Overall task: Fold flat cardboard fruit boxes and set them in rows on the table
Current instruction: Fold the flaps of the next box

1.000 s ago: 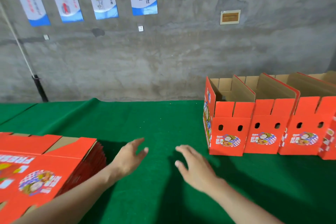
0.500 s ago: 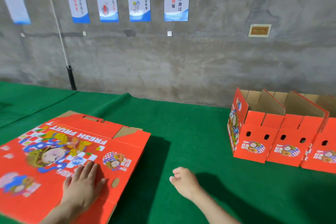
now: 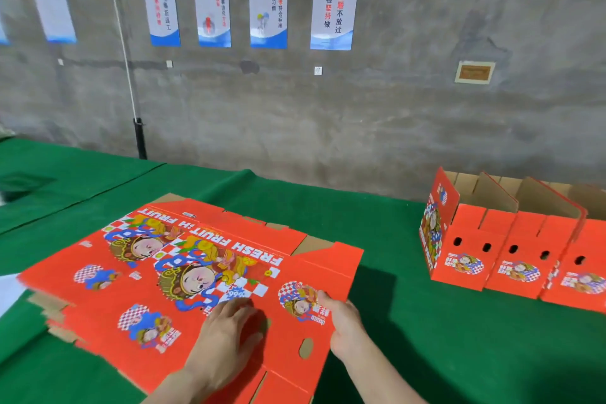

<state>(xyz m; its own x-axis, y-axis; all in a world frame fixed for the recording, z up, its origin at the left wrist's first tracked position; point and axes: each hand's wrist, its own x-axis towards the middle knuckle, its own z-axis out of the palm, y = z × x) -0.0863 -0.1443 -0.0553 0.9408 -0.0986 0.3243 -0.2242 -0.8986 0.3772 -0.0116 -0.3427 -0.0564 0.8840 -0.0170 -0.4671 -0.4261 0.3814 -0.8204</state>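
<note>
A stack of flat red cardboard fruit boxes (image 3: 183, 272) printed with cartoon figures and "FRESH FRUIT" lies on the green table (image 3: 377, 223) at the lower left. My left hand (image 3: 226, 341) rests flat on the top sheet near its front edge, fingers straight. My right hand (image 3: 341, 321) grips the right edge of that top flat box, thumb on the printed face and fingers under the edge. A row of folded red boxes (image 3: 511, 252) stands upright at the right, flaps open at the top.
A grey concrete wall (image 3: 393, 128) with several blue-and-white posters runs behind the table. A black pipe (image 3: 141, 138) stands at the back left. Bare green cloth lies between the stack and the folded row.
The view swung left onto the flat stack. My left hand stayed pressed on the top sheet, and my right hand came over from the bare cloth and took hold of the sheet's right edge.
</note>
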